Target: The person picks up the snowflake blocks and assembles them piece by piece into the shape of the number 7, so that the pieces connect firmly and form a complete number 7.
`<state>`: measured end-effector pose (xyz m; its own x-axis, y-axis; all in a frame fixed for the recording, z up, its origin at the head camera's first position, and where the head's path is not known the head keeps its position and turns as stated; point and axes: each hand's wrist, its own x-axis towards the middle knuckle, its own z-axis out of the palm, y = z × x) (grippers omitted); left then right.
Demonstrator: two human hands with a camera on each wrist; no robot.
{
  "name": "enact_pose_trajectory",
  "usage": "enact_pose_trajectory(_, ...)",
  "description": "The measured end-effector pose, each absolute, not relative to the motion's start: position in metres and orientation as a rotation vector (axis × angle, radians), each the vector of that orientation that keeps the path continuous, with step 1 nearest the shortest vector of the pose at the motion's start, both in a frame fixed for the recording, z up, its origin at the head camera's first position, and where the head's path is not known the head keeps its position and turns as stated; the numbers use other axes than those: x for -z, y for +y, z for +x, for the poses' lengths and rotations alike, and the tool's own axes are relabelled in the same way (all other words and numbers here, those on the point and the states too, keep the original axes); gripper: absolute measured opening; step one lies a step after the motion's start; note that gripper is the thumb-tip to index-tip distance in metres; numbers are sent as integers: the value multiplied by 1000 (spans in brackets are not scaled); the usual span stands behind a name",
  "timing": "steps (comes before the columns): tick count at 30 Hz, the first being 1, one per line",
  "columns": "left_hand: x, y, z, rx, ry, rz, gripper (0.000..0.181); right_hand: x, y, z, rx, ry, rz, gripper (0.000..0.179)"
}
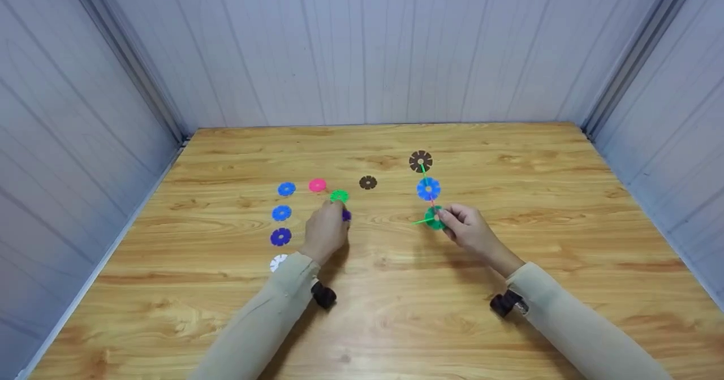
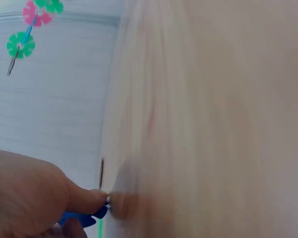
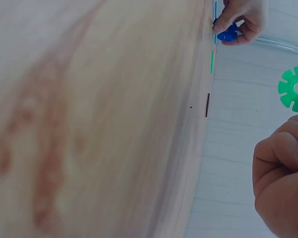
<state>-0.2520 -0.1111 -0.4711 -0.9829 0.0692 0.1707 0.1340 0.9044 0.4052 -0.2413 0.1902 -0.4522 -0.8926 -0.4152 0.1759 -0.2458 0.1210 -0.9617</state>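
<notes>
My left hand (image 1: 327,230) pinches a dark blue notched plastic disc (image 1: 346,215) at the left of the table. In the right wrist view this disc (image 3: 227,33) is tilted up between thumb and fingers. Raised in front of me, my right hand (image 1: 472,233) grips the near end of a chain of slotted-together discs. Its green disc (image 1: 434,217) lies at the fingertips, with a blue disc (image 1: 428,189) in the middle and a brown disc (image 1: 420,161) at the far end. Between them, green and pink discs show edge-on.
Loose notched discs lie around the left hand: green (image 1: 339,195), pink (image 1: 317,185), brown (image 1: 367,182), several in blue shades (image 1: 281,213), and a white one (image 1: 278,263) partly behind the left sleeve. Pale panel walls (image 1: 362,46) enclose the wooden table (image 1: 384,323) at back and sides.
</notes>
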Motion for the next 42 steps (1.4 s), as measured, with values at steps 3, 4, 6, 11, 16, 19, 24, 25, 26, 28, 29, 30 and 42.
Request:
enact_pose_trajectory(3,474,-102,-251,744,-2829,-258,10,454,189,-241,1885,2248,-669,31)
enact_pose_trajectory(4,474,-99,-250,775,-2795,-296,8,454,189,-241,1886,2252,-666,31)
enact_pose_trajectory(6,475,-93,-248,856,-2728,-374,7,454,190,-241,1888,2257,-660,30)
enact_pose_trajectory(11,472,-78,-241,1381,-2609,-535,10,454,191,-241,1902,2265,-643,31)
enact_pose_trajectory(16,468,-66,-232,1937,-2473,-543,19,453,192,-241,1921,2245,-644,33)
enact_pose_trajectory(19,465,-61,-227,2031,-2454,-567,23,453,192,-241,1933,2232,-650,32)
enact_pose_trajectory(24,464,-55,-224,2086,-2419,-625,23,455,192,-241,1940,2215,-651,31)
enact_pose_trajectory(25,464,-55,-224,2091,-2408,-633,22,455,192,-241,1935,2214,-650,31)
enact_pose_trajectory(26,464,-55,-223,2092,-2397,-642,22,455,192,-240,1930,2216,-648,31)
enact_pose_trajectory(28,464,-54,-223,2083,-2385,-653,22,454,193,-240,1923,2220,-643,32)
enact_pose_trajectory(29,464,-53,-223,2080,-2378,-658,23,454,193,-240,1919,2223,-640,33)
enact_pose_trajectory(30,464,-53,-223,2075,-2378,-656,24,454,193,-240,1920,2224,-641,33)
enact_pose_trajectory(42,459,-49,-219,2009,-2404,-667,27,455,190,-240,1904,2180,-665,30)
